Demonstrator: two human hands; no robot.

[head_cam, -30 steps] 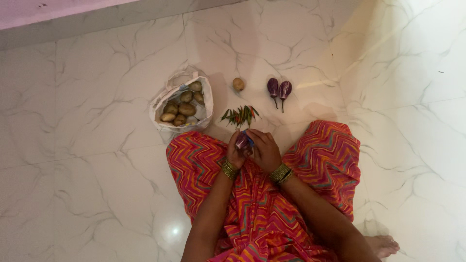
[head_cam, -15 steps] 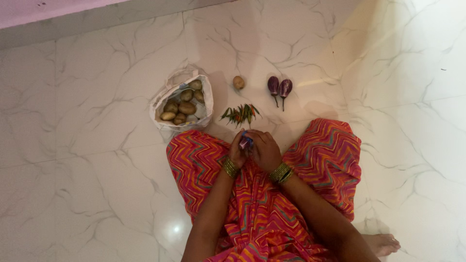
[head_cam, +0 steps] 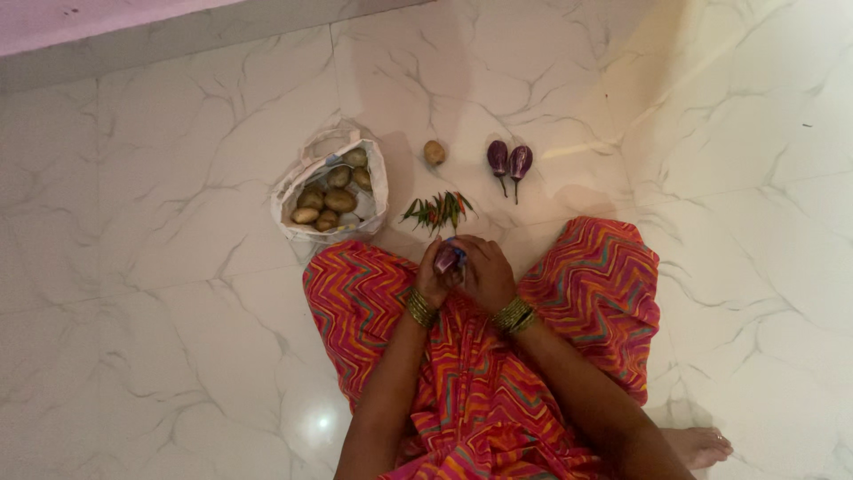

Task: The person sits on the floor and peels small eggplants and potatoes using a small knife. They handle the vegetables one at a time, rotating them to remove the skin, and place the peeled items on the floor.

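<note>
Left hand (head_cam: 433, 277) and right hand (head_cam: 484, 276) both clasp a small glossy purple eggplant (head_cam: 446, 258); slim chillies (head_cam: 437, 212) lie on veined marble floor (head_cam: 178, 267).

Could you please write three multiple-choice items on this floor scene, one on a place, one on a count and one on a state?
1. Where does the loose potato lie?
A. Inside the white bag
B. On the floor between the white bag and the aubergines
C. On the lap

2. How many aubergines lie on the floor?
A. Two
B. Four
C. Six

3. How do the left hand and right hand stand?
A. Flat on the floor
B. Closed together round a small purple thing
C. Inside the bag

Key: 1 B, it lies alone on the tile; 2 A, a pair side by side; 3 B, both grip it over the lap.
</note>
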